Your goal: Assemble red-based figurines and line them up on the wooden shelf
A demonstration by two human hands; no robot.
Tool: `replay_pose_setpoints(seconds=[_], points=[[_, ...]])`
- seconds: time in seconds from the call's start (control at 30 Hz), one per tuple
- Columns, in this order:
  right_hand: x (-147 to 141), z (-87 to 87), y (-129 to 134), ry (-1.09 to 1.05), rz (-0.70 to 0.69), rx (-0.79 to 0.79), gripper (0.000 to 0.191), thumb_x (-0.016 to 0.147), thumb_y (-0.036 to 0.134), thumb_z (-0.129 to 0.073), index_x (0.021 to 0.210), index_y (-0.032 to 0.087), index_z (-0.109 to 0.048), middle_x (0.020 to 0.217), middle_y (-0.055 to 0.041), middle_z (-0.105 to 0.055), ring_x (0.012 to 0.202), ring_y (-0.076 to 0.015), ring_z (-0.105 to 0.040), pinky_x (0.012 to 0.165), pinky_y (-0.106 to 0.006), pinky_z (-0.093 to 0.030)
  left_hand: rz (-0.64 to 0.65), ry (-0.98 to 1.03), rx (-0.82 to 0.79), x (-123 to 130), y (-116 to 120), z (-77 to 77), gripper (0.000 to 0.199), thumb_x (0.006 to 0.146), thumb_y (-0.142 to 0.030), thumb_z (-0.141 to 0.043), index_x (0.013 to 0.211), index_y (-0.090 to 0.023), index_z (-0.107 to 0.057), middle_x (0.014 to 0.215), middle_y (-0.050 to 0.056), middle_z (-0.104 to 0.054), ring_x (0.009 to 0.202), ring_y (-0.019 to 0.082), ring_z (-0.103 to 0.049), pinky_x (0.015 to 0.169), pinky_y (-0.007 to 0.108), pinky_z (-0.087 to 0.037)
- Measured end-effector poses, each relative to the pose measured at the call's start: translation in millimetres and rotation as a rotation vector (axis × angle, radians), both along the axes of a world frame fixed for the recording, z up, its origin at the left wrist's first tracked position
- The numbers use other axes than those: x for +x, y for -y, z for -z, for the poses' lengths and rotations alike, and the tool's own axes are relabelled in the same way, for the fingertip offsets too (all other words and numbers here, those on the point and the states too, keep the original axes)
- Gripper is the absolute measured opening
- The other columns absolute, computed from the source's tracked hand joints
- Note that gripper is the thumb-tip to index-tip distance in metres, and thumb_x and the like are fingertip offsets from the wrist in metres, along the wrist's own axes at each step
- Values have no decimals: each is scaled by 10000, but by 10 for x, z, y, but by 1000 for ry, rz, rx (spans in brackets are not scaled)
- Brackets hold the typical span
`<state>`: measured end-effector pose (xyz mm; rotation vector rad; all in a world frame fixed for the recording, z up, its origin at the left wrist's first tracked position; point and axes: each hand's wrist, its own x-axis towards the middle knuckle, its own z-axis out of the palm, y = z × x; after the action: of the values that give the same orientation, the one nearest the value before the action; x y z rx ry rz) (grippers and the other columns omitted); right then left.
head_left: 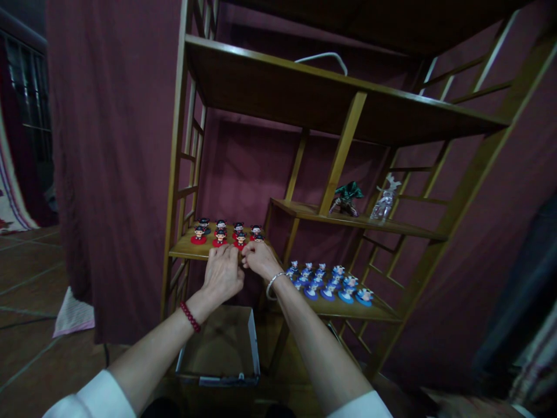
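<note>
Small black-haired figurines (220, 236) on round red bases stand in rows on the left shelf (185, 248). My left hand (223, 270), with a red bead bracelet on its wrist, is at this shelf's front edge, just before the front-row figurines. Its fingers are bent and closed, their tips hard to see. Right beside it, my right hand (260, 259) has its fingers pinched together. Close behind these fingers is the front row's rightmost figurine (259, 238), partly covered by the hand. Whatever either hand grips is hidden. A silver bangle circles my right wrist.
Several blue-based figurines (331, 284) crowd the lower right shelf (374, 312). Above them, a green-caped figure (347, 198) and a clear, wrapped-looking figure (385, 200) stand on a middle shelf. An open box (221, 342) sits below my hands. A curtain (113, 174) hangs at left.
</note>
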<state>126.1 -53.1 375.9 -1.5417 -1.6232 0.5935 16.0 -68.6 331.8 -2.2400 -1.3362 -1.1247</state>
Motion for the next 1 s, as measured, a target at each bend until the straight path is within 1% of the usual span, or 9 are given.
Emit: replay_pose_setpoints(seconds=[0.13, 0.27, 0.67, 0.83, 1.0], points=[[30, 45, -65, 14, -5, 15, 179, 650, 40, -455, 672, 143, -599, 516, 9, -600, 457, -81, -575, 438, -128, -419, -18, -10, -7, 12, 6, -14, 297, 656, -147, -482, 952, -142, -450, 1020, 127, -576, 1044, 263, -460, 857, 399, -308], [37, 53, -95, 35, -6, 15, 183, 651, 32, -463, 675, 145, -604, 506, 15, -592, 452, -77, -572, 437, -124, -411, -41, -14, -20, 19, 2, -20, 275, 659, -151, -480, 932, -155, -448, 993, 108, -581, 1012, 248, -479, 838, 381, -311], [9, 3, -49, -41, -3, -26, 162, 655, 31, -485, 605, 155, -577, 461, 32, -577, 429, -79, -562, 436, -139, -425, -98, -55, -16, 56, 41, -57, 247, 677, -172, -479, 922, -147, -459, 945, 108, -584, 957, 256, -488, 819, 387, -301], [2, -20, -17, -40, -11, -24, 159, 651, 22, -492, 607, 151, -575, 466, 30, -575, 443, -78, -569, 428, -130, -422, -101, -51, -33, 68, 55, -69, 230, 681, -174, -478, 908, -148, -457, 911, 106, -579, 927, 254, -490, 804, 390, -300], [17, -8, -25, -27, -12, -7, 165, 636, 20, -485, 598, 154, -573, 471, 28, -583, 450, -88, -580, 426, -138, -429, -109, -46, -18, 78, 53, -63, 246, 674, -178, -491, 915, -147, -455, 923, 109, -577, 932, 257, -488, 807, 392, -297]])
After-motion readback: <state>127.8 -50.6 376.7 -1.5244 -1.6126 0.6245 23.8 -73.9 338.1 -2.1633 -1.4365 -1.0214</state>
